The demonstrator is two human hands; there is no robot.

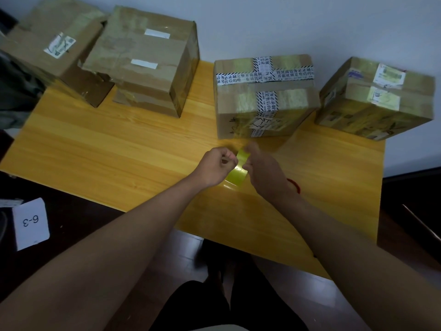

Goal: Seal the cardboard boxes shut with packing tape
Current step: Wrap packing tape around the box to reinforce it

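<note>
While both arms are stretched over the yellow wooden table [100, 149], a roll of yellowish tape [237, 172] is held between the two hands in the head view. The roll is gripped by the right hand [263, 174], whose fingers are curled round its far side; a red cord [294, 185] is worn on that wrist. The left hand [214, 167] is clenched just beside the roll, its fingertips pinched at the roll's upper edge, seemingly on the tape end, though the blur prevents certainty. Directly beyond the hands a cardboard box [265, 96] crossed with printed black-and-white tape is observed. Beyond and to the right of the right hand a second box [375, 99] bearing labels is noted. Beyond and to the left of the left hand two larger boxes [145, 65] [52, 48] are seen touching. Near the left forearm, off the table, a white card [31, 223] marked "6-3" is recorded.
</note>
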